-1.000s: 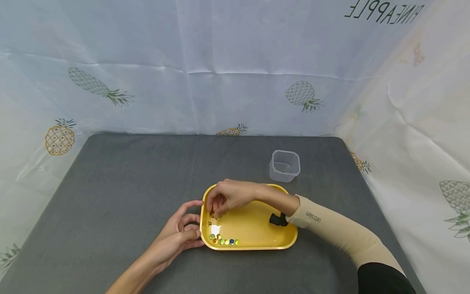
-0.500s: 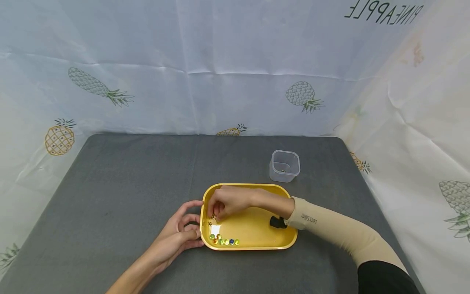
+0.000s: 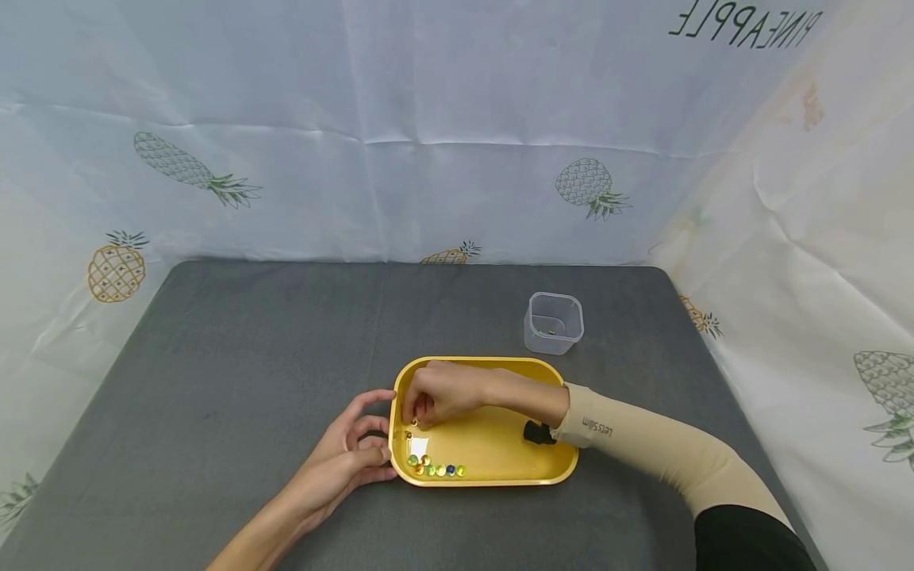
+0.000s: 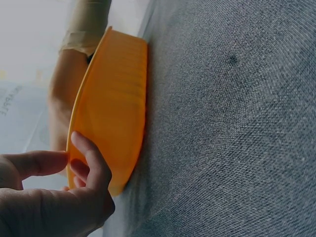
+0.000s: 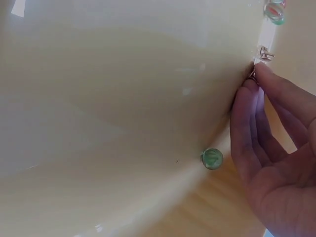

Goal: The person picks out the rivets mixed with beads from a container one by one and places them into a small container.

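Observation:
In the head view, a yellow tray lies on the table with my right hand reaching down into its left end. Thumb and forefinger of that hand pinch a small shiny metal piece, mostly hidden by the fingertips. Another small pronged metal piece lies beside them on the tray floor. Past the hand, a green marble rests near the tray wall. My left hand touches the tray's left end from outside, fingers spread and loosely bent at the rim.
Several glass marbles line the tray's near left corner. Behind the tray stands a clear plastic container with a few small bits at its bottom. A pineapple-print cloth hangs behind the grey table.
My right hand has lowered slightly toward the near side, and its fingers have drawn together over the metal pieces. The left hand and the tray stay where they were.

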### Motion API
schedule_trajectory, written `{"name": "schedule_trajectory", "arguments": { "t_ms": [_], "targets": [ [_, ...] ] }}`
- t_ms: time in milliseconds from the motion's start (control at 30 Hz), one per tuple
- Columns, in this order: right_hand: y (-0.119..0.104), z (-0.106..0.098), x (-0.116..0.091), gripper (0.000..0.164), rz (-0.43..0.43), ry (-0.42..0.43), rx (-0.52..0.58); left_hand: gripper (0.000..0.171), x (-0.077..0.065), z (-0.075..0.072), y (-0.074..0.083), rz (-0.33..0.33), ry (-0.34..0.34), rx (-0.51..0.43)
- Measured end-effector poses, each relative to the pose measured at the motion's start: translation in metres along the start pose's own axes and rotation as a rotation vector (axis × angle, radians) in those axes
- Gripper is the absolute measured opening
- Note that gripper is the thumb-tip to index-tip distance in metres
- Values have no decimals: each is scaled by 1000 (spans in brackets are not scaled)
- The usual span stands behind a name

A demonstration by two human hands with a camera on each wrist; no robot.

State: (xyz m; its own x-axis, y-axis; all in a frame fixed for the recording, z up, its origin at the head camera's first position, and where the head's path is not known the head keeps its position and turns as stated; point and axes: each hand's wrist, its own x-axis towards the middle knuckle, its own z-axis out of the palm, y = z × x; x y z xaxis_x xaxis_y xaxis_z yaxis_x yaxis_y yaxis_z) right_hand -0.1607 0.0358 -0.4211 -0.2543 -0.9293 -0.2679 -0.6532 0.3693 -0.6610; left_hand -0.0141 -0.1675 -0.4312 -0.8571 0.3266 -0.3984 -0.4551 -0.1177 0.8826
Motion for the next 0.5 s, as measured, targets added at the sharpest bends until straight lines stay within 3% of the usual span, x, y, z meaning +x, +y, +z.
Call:
{"name": "schedule_trajectory", "arguments": {
  "t_ms": [267,500],
  "targets": [
    [0,1,0,9,-44,16,-46,79,0,0,1,-5,3,6],
    [0,1,1,8,-33,15,-71,79,0,0,0,-3,2,3]
  ]
}}
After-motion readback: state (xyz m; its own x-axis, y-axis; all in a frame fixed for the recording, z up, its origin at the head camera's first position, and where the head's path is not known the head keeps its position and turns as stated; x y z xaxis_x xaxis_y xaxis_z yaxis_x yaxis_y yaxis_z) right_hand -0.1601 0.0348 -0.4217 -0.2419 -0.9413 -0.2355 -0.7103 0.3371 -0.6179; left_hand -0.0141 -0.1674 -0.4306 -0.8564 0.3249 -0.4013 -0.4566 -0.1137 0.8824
